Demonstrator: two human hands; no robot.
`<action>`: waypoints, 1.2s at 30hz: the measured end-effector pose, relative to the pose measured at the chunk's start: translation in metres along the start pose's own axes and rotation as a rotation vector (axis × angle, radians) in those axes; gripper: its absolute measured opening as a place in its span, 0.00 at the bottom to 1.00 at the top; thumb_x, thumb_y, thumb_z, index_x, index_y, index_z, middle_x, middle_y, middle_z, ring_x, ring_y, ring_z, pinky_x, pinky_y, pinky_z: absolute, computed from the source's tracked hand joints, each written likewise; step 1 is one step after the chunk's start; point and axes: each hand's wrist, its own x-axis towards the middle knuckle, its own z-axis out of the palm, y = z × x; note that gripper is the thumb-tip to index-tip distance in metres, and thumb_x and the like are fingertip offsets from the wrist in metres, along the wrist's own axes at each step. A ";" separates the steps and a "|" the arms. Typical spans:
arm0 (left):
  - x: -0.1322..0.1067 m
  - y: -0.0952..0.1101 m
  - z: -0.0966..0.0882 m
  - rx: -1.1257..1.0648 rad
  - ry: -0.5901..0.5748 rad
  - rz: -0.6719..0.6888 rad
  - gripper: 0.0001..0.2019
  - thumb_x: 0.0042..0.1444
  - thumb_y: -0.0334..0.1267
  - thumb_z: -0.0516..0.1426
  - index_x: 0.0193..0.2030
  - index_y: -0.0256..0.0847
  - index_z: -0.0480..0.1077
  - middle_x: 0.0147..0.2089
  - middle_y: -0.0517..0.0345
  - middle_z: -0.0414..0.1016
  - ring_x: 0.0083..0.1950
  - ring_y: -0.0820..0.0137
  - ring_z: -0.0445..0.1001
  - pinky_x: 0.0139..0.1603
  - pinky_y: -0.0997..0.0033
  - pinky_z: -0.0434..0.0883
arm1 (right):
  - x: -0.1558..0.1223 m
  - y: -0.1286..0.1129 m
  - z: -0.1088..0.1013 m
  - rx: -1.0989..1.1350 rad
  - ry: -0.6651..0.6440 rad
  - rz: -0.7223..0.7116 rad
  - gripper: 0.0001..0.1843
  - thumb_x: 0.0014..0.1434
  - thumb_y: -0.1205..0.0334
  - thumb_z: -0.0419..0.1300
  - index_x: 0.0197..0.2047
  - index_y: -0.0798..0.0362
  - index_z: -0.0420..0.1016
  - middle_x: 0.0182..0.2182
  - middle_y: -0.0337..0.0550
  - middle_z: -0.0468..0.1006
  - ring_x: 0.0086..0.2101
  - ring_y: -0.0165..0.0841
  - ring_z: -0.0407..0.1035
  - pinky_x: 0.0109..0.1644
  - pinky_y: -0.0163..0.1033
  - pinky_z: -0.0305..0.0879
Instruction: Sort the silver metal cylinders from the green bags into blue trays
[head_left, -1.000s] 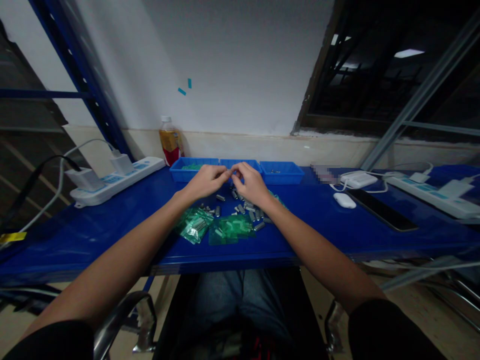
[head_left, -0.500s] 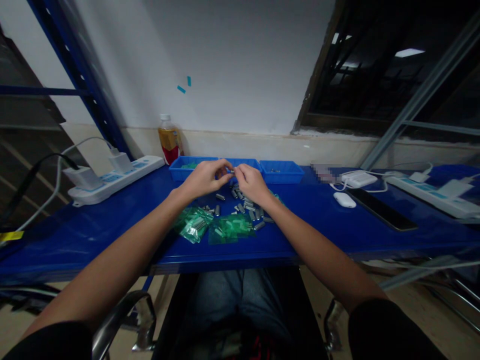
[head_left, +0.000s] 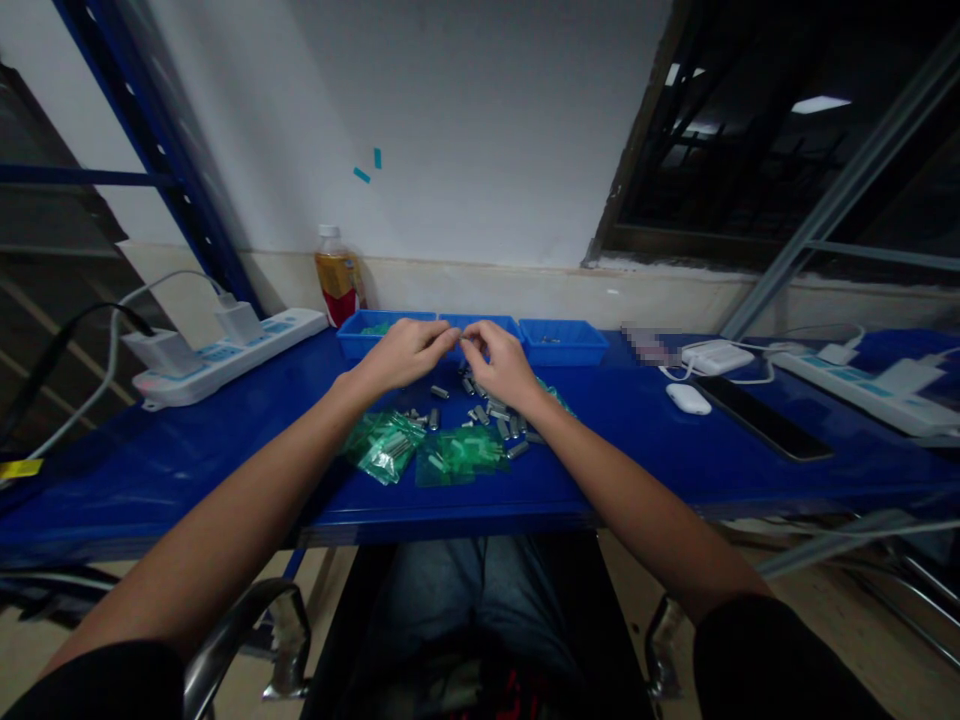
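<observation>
Hands have closed the gap since a moment ago, tips now meeting. Table [head_left: 675, 450] w/ trays [head_left: 564, 356] at far edge. Left hand [head_left: 405, 352] & right hand [head_left: 501, 362] sit just near of the trays, above the loose pile [head_left: 491, 412]. Both seem to pinch a tiny part [head_left: 460, 339] btw them, equally close, axis approx left-right; too small to be sure.
</observation>
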 end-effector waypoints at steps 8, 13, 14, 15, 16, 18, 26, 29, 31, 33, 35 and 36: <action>-0.002 -0.005 0.001 -0.113 0.002 0.108 0.15 0.56 0.42 0.54 0.47 0.36 0.68 0.29 0.59 0.73 0.30 0.72 0.72 0.33 0.75 0.66 | 0.002 0.003 0.001 -0.077 -0.010 -0.012 0.16 0.66 0.61 0.44 0.26 0.51 0.59 0.26 0.40 0.66 0.30 0.32 0.63 0.37 0.37 0.56; -0.002 -0.004 0.001 -0.089 0.027 0.086 0.12 0.58 0.41 0.53 0.43 0.36 0.70 0.29 0.58 0.74 0.30 0.72 0.72 0.33 0.75 0.66 | 0.001 0.000 0.003 -0.074 -0.021 0.005 0.17 0.66 0.60 0.44 0.26 0.51 0.60 0.25 0.40 0.67 0.30 0.32 0.63 0.36 0.37 0.56; -0.002 -0.004 0.000 -0.072 0.033 0.078 0.13 0.58 0.42 0.52 0.43 0.36 0.70 0.29 0.57 0.74 0.30 0.72 0.72 0.33 0.74 0.66 | 0.001 0.000 0.003 -0.063 -0.016 0.012 0.16 0.66 0.60 0.45 0.27 0.51 0.62 0.26 0.40 0.67 0.30 0.32 0.63 0.37 0.37 0.57; -0.002 -0.004 -0.001 -0.049 0.038 0.068 0.13 0.59 0.42 0.51 0.41 0.35 0.71 0.29 0.57 0.74 0.30 0.71 0.71 0.33 0.74 0.65 | 0.001 0.000 0.002 -0.048 -0.008 0.022 0.13 0.65 0.59 0.46 0.30 0.51 0.64 0.26 0.40 0.68 0.30 0.32 0.64 0.37 0.37 0.58; -0.001 -0.003 -0.003 -0.026 0.040 0.058 0.14 0.60 0.43 0.50 0.39 0.35 0.71 0.29 0.57 0.74 0.29 0.71 0.71 0.32 0.74 0.64 | 0.001 -0.001 0.002 -0.032 -0.001 0.028 0.09 0.64 0.59 0.48 0.34 0.52 0.65 0.26 0.39 0.68 0.30 0.33 0.64 0.37 0.38 0.59; -0.001 -0.002 -0.005 0.006 0.031 0.043 0.17 0.62 0.43 0.47 0.33 0.36 0.71 0.26 0.57 0.73 0.27 0.72 0.70 0.30 0.74 0.62 | 0.000 -0.002 0.000 -0.006 0.005 0.026 0.07 0.62 0.61 0.52 0.43 0.52 0.65 0.27 0.39 0.69 0.31 0.34 0.65 0.37 0.38 0.61; 0.001 0.001 -0.002 -0.134 -0.104 -0.004 0.21 0.63 0.47 0.44 0.29 0.37 0.69 0.26 0.56 0.73 0.29 0.71 0.71 0.31 0.74 0.63 | 0.001 -0.006 -0.002 -0.026 -0.041 -0.077 0.04 0.61 0.64 0.52 0.38 0.52 0.67 0.32 0.42 0.69 0.34 0.34 0.65 0.40 0.38 0.62; 0.002 -0.011 -0.009 -0.168 -0.233 -0.104 0.21 0.62 0.49 0.45 0.32 0.37 0.72 0.30 0.55 0.75 0.31 0.69 0.72 0.33 0.74 0.65 | 0.004 0.004 -0.007 -0.056 -0.023 -0.050 0.05 0.62 0.62 0.52 0.37 0.52 0.67 0.31 0.42 0.70 0.34 0.34 0.65 0.40 0.38 0.61; -0.002 -0.025 -0.016 -0.149 -0.396 -0.187 0.19 0.57 0.52 0.51 0.34 0.38 0.74 0.30 0.56 0.76 0.30 0.68 0.72 0.32 0.74 0.65 | 0.007 0.019 -0.015 -0.111 0.049 0.003 0.07 0.62 0.61 0.52 0.35 0.53 0.68 0.30 0.42 0.71 0.33 0.35 0.65 0.40 0.38 0.60; -0.009 -0.040 -0.021 -0.153 -0.600 -0.265 0.17 0.48 0.52 0.58 0.35 0.40 0.75 0.30 0.57 0.76 0.28 0.68 0.72 0.28 0.75 0.64 | 0.009 0.037 -0.027 -0.195 0.150 0.083 0.08 0.61 0.60 0.53 0.34 0.54 0.69 0.30 0.43 0.71 0.33 0.35 0.65 0.40 0.39 0.59; -0.016 -0.052 -0.022 -0.152 -0.744 -0.329 0.17 0.42 0.51 0.62 0.35 0.41 0.75 0.28 0.57 0.76 0.26 0.68 0.71 0.24 0.76 0.63 | 0.009 0.058 -0.040 -0.300 0.232 0.186 0.08 0.60 0.60 0.54 0.34 0.54 0.70 0.29 0.44 0.71 0.33 0.37 0.64 0.41 0.41 0.59; -0.019 -0.056 -0.021 -0.140 -0.776 -0.350 0.18 0.41 0.50 0.63 0.35 0.41 0.75 0.27 0.58 0.76 0.26 0.68 0.71 0.23 0.76 0.62 | 0.008 0.067 -0.047 -0.357 0.259 0.243 0.08 0.59 0.60 0.54 0.33 0.55 0.71 0.29 0.45 0.71 0.33 0.37 0.64 0.41 0.41 0.58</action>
